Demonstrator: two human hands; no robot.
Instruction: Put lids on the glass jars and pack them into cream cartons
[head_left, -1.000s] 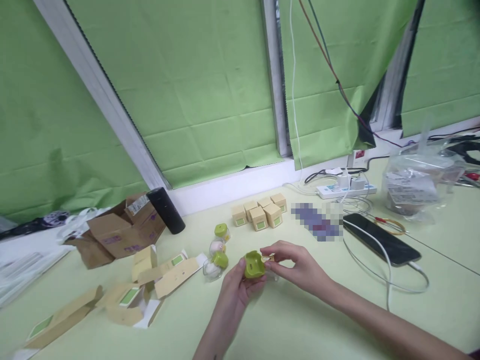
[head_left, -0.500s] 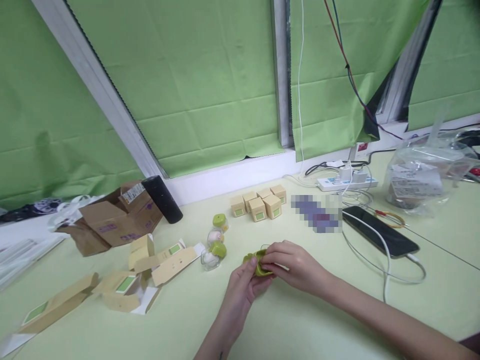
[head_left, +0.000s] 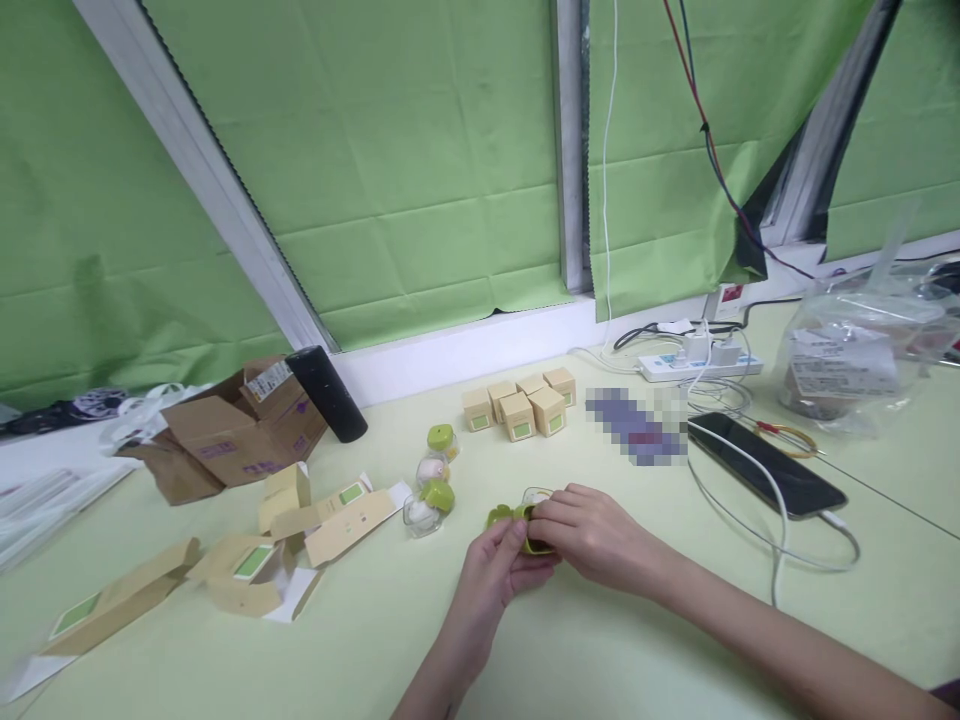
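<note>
My left hand (head_left: 499, 560) is closed around a small green plastic case (head_left: 537, 545), which has its lid flipped open toward the left and a dark hollow showing. Over the right side of that case, my right hand (head_left: 592, 530) bends its fingers, with the tips at the opening; whatever they touch inside is hidden. Just behind the case lies a clear plastic piece (head_left: 537, 495), partly covered by my fingers. Left of my hands stand several small clear containers with green lids, among them a front one (head_left: 424, 513) and a back one (head_left: 442, 440).
Several small closed cardboard boxes (head_left: 517, 415) stand behind my hands. Opened packaging (head_left: 244, 575) and a large torn carton (head_left: 247, 425) lie left, beside a black cylinder (head_left: 328, 393). Rightward are a phone (head_left: 765, 465), cables, a power strip (head_left: 697, 367) and a plastic bag (head_left: 855, 350).
The case in my left hand has tipped so its dark hollow shows. My right fingers have shifted slightly right and down, and more of the clear piece behind is visible.
</note>
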